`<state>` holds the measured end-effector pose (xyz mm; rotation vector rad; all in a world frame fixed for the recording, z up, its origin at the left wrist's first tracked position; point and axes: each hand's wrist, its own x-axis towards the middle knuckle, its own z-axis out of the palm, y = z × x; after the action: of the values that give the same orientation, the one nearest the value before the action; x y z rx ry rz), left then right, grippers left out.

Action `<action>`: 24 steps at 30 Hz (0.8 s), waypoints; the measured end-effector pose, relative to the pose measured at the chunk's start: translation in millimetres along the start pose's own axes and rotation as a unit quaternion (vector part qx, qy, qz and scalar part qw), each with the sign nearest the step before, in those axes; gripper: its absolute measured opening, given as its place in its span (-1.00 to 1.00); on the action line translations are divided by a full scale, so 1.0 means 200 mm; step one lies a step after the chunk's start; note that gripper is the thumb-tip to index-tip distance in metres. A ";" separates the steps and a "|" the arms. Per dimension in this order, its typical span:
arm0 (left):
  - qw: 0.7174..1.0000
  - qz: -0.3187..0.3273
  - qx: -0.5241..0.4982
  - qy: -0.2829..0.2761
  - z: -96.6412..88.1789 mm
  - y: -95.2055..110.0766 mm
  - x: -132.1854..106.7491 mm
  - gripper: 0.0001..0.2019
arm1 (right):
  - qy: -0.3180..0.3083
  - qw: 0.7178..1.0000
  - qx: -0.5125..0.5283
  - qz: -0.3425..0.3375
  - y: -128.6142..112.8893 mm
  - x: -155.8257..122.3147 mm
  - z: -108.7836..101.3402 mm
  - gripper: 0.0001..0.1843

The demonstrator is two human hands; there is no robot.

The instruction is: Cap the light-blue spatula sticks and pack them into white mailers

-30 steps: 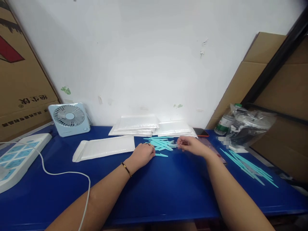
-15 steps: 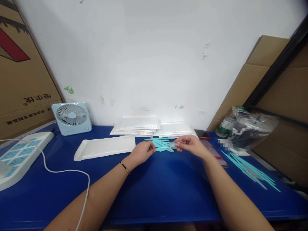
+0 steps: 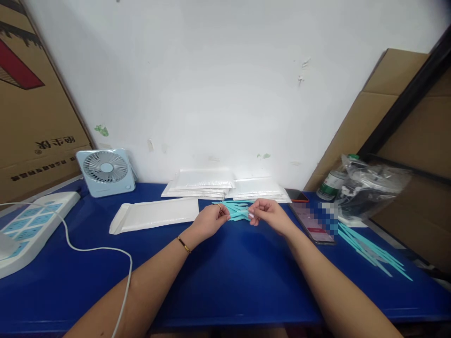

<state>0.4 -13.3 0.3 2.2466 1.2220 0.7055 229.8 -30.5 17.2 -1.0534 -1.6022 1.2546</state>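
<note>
A pile of thin teal strips [image 3: 235, 205] lies on the blue table between my two hands. At its left side my left hand [image 3: 212, 219], wearing a ring, pinches the end of a teal strip between thumb and fingers. Across from it, my right hand [image 3: 270, 216] is closed with its fingertips on a small pale piece, apparently the end of a strip. Teal material spans the short gap between the hands. Left of my left hand, a white padded mailer [image 3: 158, 214] lies flat, its flap end pointing left.
Stacked white mailers [image 3: 204, 179] and more mailers [image 3: 259, 188] stand by the wall. A fan [image 3: 105, 172], power strip [image 3: 33, 225] and white cable [image 3: 95, 249] are leftward. Rightward lie a phone [image 3: 312, 227], loose teal strips [image 3: 373, 249], a bottle [image 3: 331, 184] and a plastic bag [image 3: 373, 188].
My right hand has moved left, closer to my left hand, bringing the pale piece with it. More of the phone shows. My left hand has barely shifted.
</note>
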 end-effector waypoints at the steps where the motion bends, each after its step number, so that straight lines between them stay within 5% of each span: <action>1: 1.000 0.000 0.002 -0.003 0.00 0.00 0.00 -0.82 | -0.005 1.000 0.002 0.003 0.01 0.00 0.01 -0.65; 5: 0.999 0.004 0.044 0.021 0.02 0.02 0.00 -0.84 | 0.002 1.000 0.015 0.016 0.05 0.04 0.01 -0.62; 8: 0.989 0.027 0.130 0.064 0.02 0.02 -0.01 -0.82 | 0.068 0.997 -0.005 0.027 0.09 0.07 -0.08 -0.60; 10: 0.980 0.061 0.186 0.038 0.02 0.02 -0.01 -0.85 | 0.128 0.985 -0.111 0.028 0.11 0.08 -0.18 -0.62; 13: 0.965 0.097 0.244 -0.002 0.04 0.00 0.00 -0.86 | 0.185 0.919 -0.347 0.026 0.14 0.07 -0.30 -0.73; 17: 0.955 0.095 0.280 -0.006 0.06 -0.02 0.02 -0.85 | 0.123 0.882 -0.450 0.061 0.21 0.07 -0.34 -0.80; 21: 0.947 0.109 0.303 -0.009 0.06 -0.03 0.03 -0.82 | 0.104 0.883 -0.452 0.073 0.21 0.07 -0.32 -0.84; 24: 0.942 0.122 0.313 -0.008 0.06 -0.03 0.03 -0.79 | 0.103 0.912 -0.396 0.030 0.13 0.04 -0.28 -0.82</action>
<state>7.2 -6.4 -10.5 2.9554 1.3036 0.4119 284.4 -2.5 0.9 -1.6662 -1.9593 0.4649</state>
